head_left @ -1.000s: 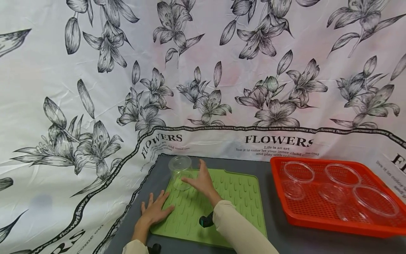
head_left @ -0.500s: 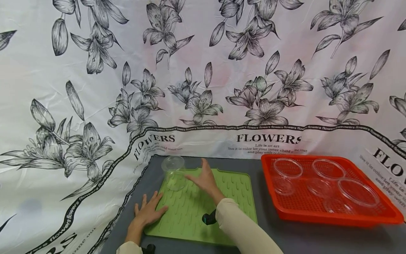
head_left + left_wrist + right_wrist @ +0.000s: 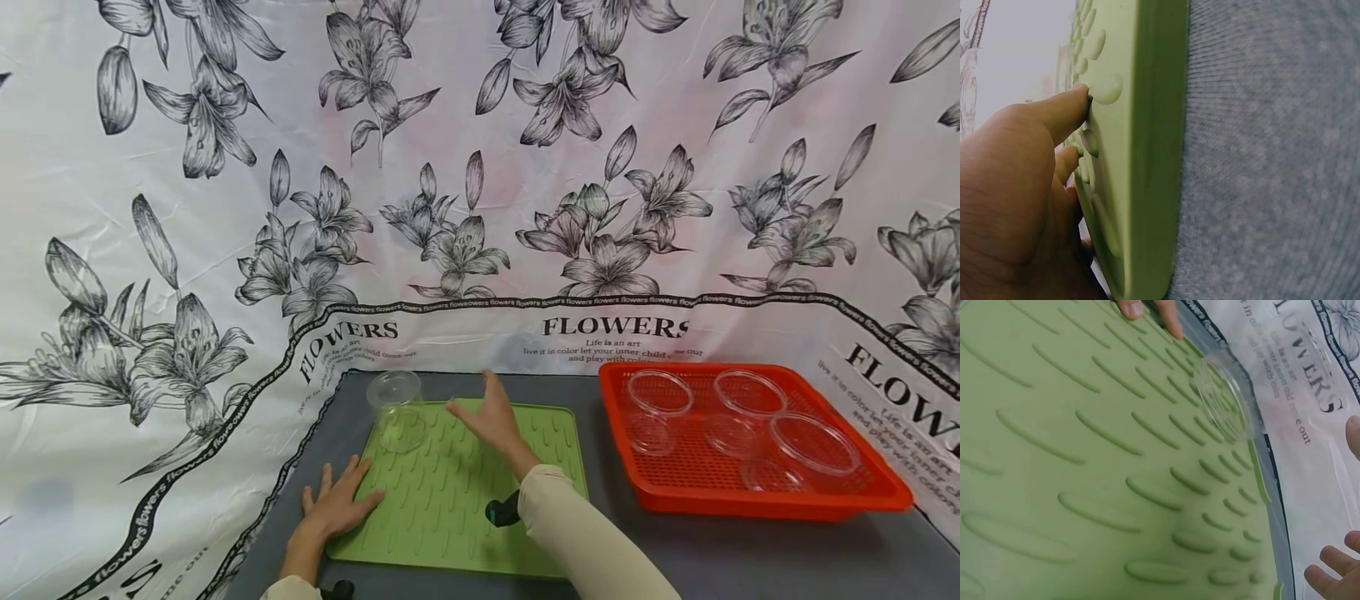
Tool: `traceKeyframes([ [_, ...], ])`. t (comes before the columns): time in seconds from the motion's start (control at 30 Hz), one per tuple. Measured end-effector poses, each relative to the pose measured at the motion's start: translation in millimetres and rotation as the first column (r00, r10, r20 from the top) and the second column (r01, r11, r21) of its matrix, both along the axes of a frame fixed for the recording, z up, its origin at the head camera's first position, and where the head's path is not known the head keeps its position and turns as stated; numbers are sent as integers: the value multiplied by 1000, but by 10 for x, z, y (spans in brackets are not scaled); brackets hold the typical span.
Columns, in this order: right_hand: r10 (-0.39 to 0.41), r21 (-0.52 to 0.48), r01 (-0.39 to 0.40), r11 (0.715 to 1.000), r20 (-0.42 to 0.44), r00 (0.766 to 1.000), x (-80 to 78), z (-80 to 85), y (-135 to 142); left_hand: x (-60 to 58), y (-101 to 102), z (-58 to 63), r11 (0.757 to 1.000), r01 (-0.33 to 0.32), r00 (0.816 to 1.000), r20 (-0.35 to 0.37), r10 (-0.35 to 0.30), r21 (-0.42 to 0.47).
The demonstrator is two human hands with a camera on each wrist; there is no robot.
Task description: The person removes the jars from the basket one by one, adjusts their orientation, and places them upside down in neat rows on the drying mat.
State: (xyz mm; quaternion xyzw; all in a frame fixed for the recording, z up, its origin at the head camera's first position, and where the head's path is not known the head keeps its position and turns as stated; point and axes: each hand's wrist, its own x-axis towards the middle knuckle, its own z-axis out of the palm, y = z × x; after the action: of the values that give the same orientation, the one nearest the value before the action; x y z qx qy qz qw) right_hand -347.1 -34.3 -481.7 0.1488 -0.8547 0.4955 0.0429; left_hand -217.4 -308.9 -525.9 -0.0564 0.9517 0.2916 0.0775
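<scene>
A clear round plastic cup (image 3: 400,417) stands at the far left corner of the green ridged mat (image 3: 465,500); its round edge also shows in the right wrist view. My right hand (image 3: 493,423) is to the right of the cup, apart from it, with thumb and fingers spread and nothing held. In the right wrist view, some fingertips (image 3: 1329,573) of that hand show at the right edge. My left hand (image 3: 337,504) rests with spread fingers on the mat's left edge. The left wrist view has the thumb (image 3: 1063,112) on the mat's ridged surface.
A red perforated plastic basket (image 3: 750,504) stands on the grey table (image 3: 592,533) to the right of the mat. Inside are three clear cups, one of them a clear cup (image 3: 660,396) at the left. A white flower-printed cloth (image 3: 480,250) hangs behind and along the left.
My right hand has drawn away from the cup toward the right. The head view has turned right, so everything shifts left in it. My left hand stays on the mat's edge.
</scene>
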Motion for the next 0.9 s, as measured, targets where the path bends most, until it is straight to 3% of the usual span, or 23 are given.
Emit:
traceKeyframes([
  [0.57,-15,-20,15,1000,-30,999,41,52,200,-3,-20,-31,1000,0,1000,9,0,14],
  [0.9,9,-16,-10,1000,-79,997,119,260,389,-10,-32,-8,1000,9,1000,1,-9,24],
])
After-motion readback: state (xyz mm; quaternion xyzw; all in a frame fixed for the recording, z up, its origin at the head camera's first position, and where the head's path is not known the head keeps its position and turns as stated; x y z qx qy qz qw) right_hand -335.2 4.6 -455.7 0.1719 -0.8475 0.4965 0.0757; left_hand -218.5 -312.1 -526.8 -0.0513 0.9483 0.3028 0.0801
